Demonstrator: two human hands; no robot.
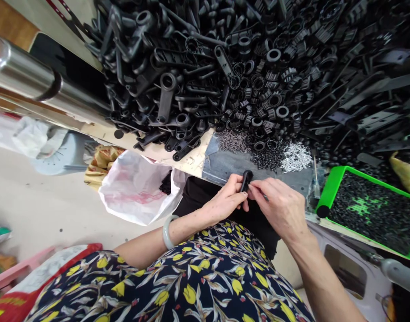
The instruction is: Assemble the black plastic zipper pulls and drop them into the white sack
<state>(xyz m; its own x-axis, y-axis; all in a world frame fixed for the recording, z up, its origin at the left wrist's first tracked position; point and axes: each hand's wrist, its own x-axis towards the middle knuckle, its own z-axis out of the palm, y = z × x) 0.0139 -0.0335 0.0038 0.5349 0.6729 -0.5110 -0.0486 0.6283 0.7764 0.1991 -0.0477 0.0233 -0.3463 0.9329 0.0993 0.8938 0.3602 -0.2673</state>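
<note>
Near the table's front edge, my left hand [221,201] is closed around a black plastic lever-like part [247,177], with its rounded end pointing up and away from me. My right hand [280,203] is pinched against the side of that part; whatever its fingertips hold is too small to make out. Just beyond the hands, on a grey mat [221,166], lie a heap of small metal pieces [233,141], tiny black parts [267,159] and a pile of silvery pins [295,157].
Large heaps of black plastic levers [166,96] and ribbed rings [273,56] cover the table's back. A screwdriver [315,179] and a green tray [335,179] of small black parts are at right. A white bag [134,188] stands open at left, below a steel cylinder [27,69].
</note>
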